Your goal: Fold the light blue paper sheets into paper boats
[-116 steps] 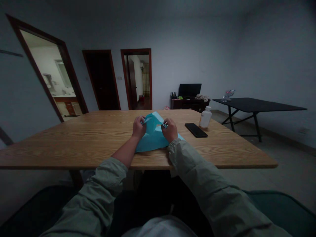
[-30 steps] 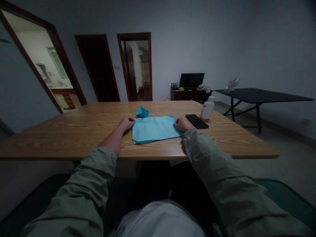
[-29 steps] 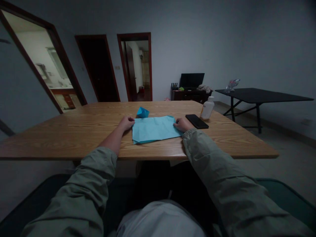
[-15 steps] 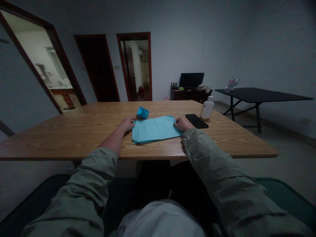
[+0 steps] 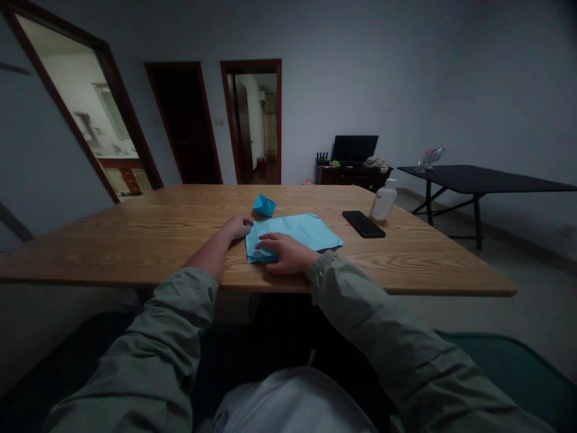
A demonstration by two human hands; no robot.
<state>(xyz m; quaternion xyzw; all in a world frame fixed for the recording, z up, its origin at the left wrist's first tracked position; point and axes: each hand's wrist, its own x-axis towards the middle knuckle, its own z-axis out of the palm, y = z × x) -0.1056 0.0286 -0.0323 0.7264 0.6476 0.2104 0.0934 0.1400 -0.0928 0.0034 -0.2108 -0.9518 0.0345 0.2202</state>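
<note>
A folded sheet of light blue paper [image 5: 306, 227] lies flat on the wooden table in front of me. At its upper left corner my left hand [image 5: 237, 228] is closed, fingers curled on the paper's edge. Across the near left part of the sheet rests my right hand [image 5: 288, 254], fingers spread and palm down, covering some of the paper. Just beyond the sheet stands a small folded blue paper shape [image 5: 264, 205], touched by neither hand.
On the wooden table [image 5: 148, 240], a black phone [image 5: 363, 224] lies right of the paper, beside a white pump bottle [image 5: 384, 200]. A black table [image 5: 487, 178] stands farther right. Along the back wall is a dark cabinet [image 5: 349, 176] with a screen [image 5: 355, 148].
My right hand has let go of the sheet's right edge and moved left over the paper, its fingers now spread. My left hand stays at the left corner. The view has shifted slightly.
</note>
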